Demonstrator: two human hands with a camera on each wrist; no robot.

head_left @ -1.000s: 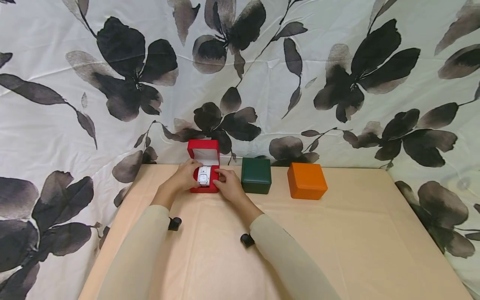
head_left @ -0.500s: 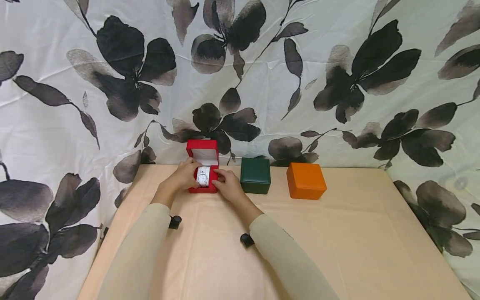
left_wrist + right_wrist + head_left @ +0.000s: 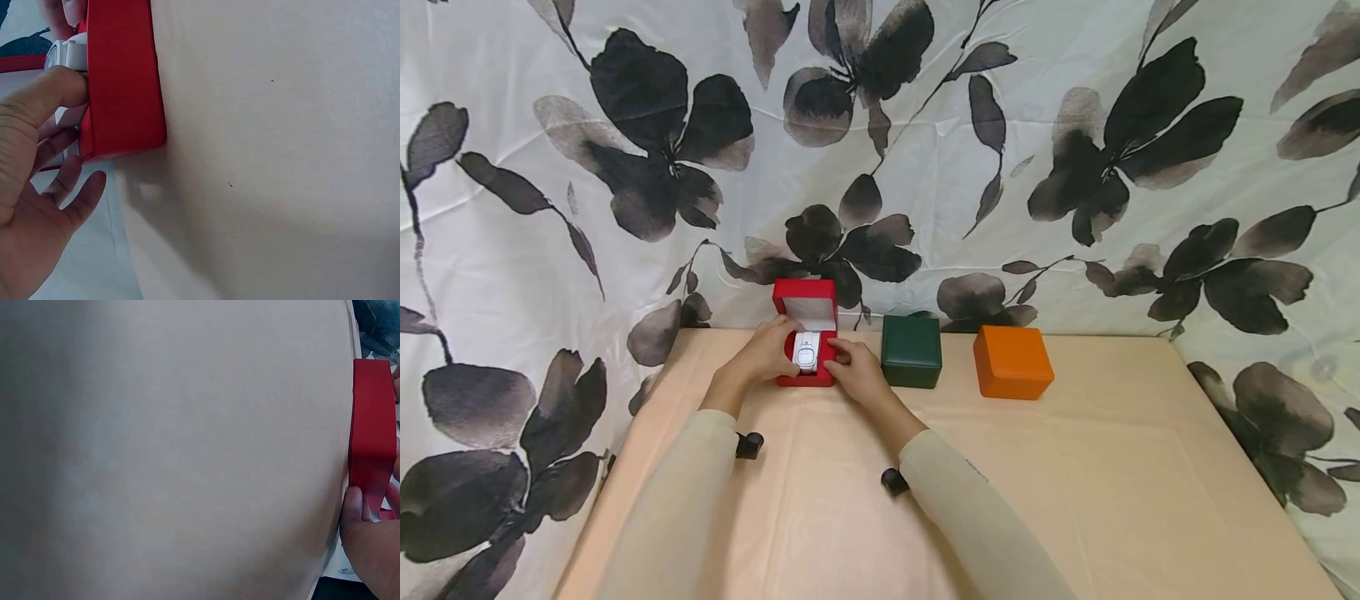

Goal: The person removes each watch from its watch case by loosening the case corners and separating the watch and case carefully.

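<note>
A red box stands with its lid raised at the back left of the table, a white watch on its cushion inside. My left hand reaches in from the left and pinches the watch. In the left wrist view, my thumb lies across the watch's front side while fingers curl behind it; part of the watch is hidden by them. On the opposite side, my right hand grips the right wall of the box. The right wrist view has its thumb against the red wall.
Close to the right of my right hand stands a closed dark green box. Farther right is a closed orange box. A peach cloth covers the table, and a floral curtain hangs right behind the boxes.
Both hands keep their places on the watch and the red box. At the far left, the curtain's floral pattern has shifted to the right in the head view.
</note>
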